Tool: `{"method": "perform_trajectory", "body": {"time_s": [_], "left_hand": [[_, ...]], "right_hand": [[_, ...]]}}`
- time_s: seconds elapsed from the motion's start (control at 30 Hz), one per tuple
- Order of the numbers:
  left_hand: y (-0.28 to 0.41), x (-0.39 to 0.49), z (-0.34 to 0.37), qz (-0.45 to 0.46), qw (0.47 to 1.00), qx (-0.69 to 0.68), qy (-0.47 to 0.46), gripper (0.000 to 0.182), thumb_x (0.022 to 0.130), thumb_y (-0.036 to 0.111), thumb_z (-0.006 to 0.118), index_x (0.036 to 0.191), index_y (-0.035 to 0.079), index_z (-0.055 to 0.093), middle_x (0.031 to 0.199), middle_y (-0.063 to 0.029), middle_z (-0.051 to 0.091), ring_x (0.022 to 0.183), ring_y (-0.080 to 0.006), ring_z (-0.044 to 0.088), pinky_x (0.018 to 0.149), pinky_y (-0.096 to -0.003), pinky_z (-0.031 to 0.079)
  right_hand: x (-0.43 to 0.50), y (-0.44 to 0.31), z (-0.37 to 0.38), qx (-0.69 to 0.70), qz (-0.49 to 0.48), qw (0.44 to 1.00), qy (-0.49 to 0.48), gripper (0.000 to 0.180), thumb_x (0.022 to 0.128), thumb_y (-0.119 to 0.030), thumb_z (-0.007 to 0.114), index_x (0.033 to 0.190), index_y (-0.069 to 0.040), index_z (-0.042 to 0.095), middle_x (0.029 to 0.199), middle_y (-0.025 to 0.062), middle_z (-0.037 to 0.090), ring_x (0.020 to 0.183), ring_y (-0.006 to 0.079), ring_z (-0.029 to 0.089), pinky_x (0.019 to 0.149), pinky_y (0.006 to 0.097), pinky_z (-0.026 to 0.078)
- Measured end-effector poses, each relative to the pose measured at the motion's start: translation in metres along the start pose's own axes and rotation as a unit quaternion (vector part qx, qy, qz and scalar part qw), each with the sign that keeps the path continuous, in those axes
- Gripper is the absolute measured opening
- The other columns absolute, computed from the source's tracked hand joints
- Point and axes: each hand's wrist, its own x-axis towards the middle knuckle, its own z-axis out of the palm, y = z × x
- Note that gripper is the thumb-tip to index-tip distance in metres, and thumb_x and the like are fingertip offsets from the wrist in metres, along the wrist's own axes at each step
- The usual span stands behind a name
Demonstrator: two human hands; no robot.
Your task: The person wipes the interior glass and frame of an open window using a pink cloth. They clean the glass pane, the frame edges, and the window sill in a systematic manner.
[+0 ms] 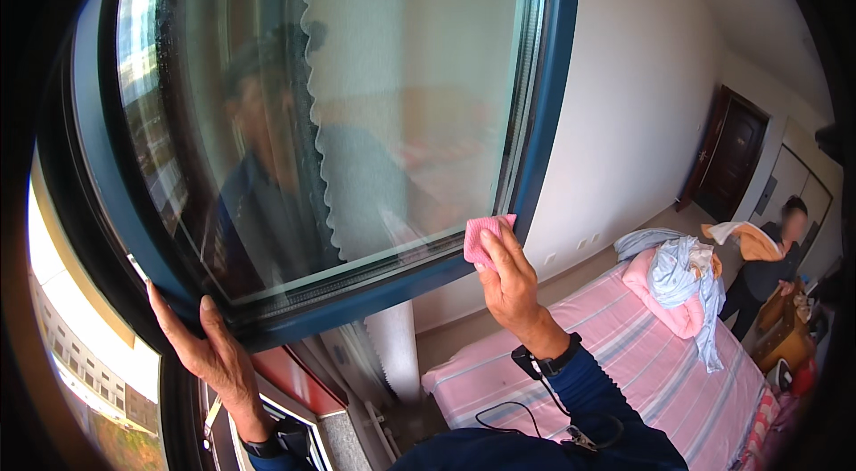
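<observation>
An opened window sash with a blue frame [545, 103] and a large glass pane [414, 69] stands in front of me. My right hand [511, 280] presses a folded pink cleaning cloth [483, 240] against the sash's lower right corner, where pane and frame meet. At the lower left corner my left hand [210, 354] rests on the frame, fingers spread and holding nothing. A lace-edged curtain [361, 103] shows through or in the glass, along with a person's reflection.
To the right stands a bed with a pink striped sheet [568, 337], bearing a heap of bedding [679, 280]. Beyond it a person [769, 270] holds an orange and white cloth [745, 237]. A dark door [725, 150] is at the back. Outside on the left is a building [87, 364].
</observation>
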Motion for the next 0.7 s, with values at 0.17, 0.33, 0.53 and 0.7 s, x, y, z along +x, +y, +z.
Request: {"method": "perform_trajectory", "body": {"time_s": [0.17, 0.33, 0.53, 0.7], "left_hand": [[0.001, -0.001, -0.001, 0.016, 1.000, 0.018, 0.001, 0.063, 0.106, 0.005, 0.059, 0.163, -0.003, 0.033, 0.164, -0.0243, 0.041, 0.153, -0.0342, 0.038, 0.127, -0.0423, 0.024], [0.000, -0.001, -0.002, 0.021, 1.000, 0.018, -0.004, 0.064, 0.102, -0.003, 0.057, 0.161, -0.005, 0.034, 0.163, -0.0250, 0.042, 0.153, -0.0368, 0.039, 0.128, -0.0432, 0.023], [-0.005, -0.001, -0.002, 0.026, 1.000, 0.014, -0.007, 0.063, 0.104, 0.002, 0.056, 0.163, -0.004, 0.033, 0.165, -0.0224, 0.041, 0.155, -0.0331, 0.036, 0.128, -0.0418, 0.021], [-0.006, -0.002, -0.001, 0.025, 1.000, -0.017, -0.003, 0.063, 0.105, 0.003, 0.056, 0.163, -0.003, 0.032, 0.166, -0.0223, 0.039, 0.156, -0.0325, 0.034, 0.128, -0.0419, 0.020]], "right_hand": [[0.041, 0.001, 0.005, -0.034, -0.051, 0.998, 0.013, 0.049, 0.094, -0.003, 0.073, 0.142, 0.002, 0.061, 0.151, 0.0285, 0.052, 0.142, 0.0482, 0.049, 0.120, 0.0541, 0.042], [0.059, -0.014, 0.014, -0.076, -0.107, 0.990, -0.047, 0.062, 0.092, -0.019, 0.077, 0.149, -0.005, 0.058, 0.158, 0.0264, 0.046, 0.151, 0.0483, 0.036, 0.124, 0.0656, 0.024], [0.091, -0.017, 0.002, -0.118, -0.141, 0.981, -0.055, 0.066, 0.094, -0.026, 0.074, 0.155, -0.011, 0.053, 0.161, 0.0270, 0.039, 0.150, 0.0490, 0.035, 0.125, 0.0662, 0.020], [0.125, -0.016, 0.003, -0.146, -0.073, 0.986, -0.028, 0.066, 0.097, -0.029, 0.072, 0.155, -0.008, 0.050, 0.161, 0.0302, 0.037, 0.150, 0.0514, 0.033, 0.125, 0.0637, 0.022]]}}
